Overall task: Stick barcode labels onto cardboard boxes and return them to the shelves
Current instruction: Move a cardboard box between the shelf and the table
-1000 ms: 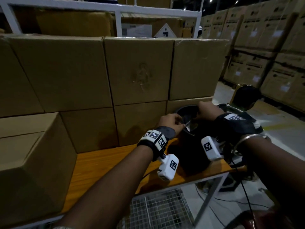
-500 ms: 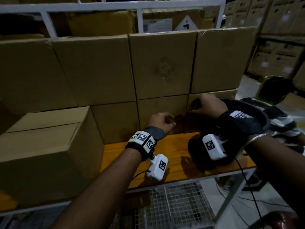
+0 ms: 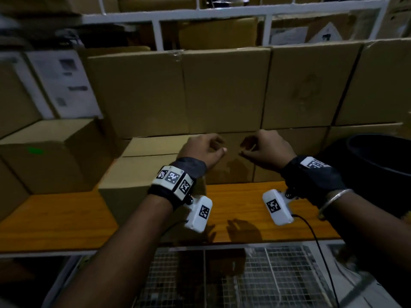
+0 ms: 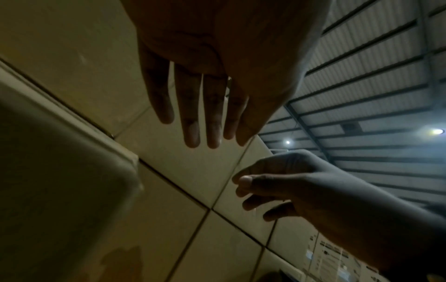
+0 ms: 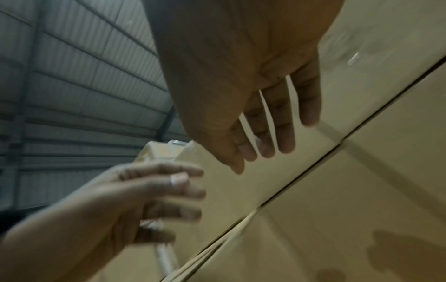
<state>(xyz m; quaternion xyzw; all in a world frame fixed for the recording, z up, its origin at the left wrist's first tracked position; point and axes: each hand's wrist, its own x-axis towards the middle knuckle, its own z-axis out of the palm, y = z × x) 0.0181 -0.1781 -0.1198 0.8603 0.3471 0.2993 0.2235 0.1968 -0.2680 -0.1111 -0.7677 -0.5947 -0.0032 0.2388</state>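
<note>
A black round tub (image 3: 378, 165) stands at the right end of the orange wooden surface (image 3: 55, 216) — wire mesh (image 3: 244, 281) shows beneath.

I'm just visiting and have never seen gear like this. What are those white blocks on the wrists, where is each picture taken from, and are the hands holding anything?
No robot here: a person works with bare hands. The white blocks strapped under each wrist are small cameras; a third camera sits on the head. The wide picture comes from the head, the other two look along each palm toward the fingers.

The left hand and right hand hover close together before stacked cardboard boxes on a wooden shelf. In the wrist views both hands show straight, relaxed fingers and nothing in them; no label is visible. A dark bin stands at the right.
</note>
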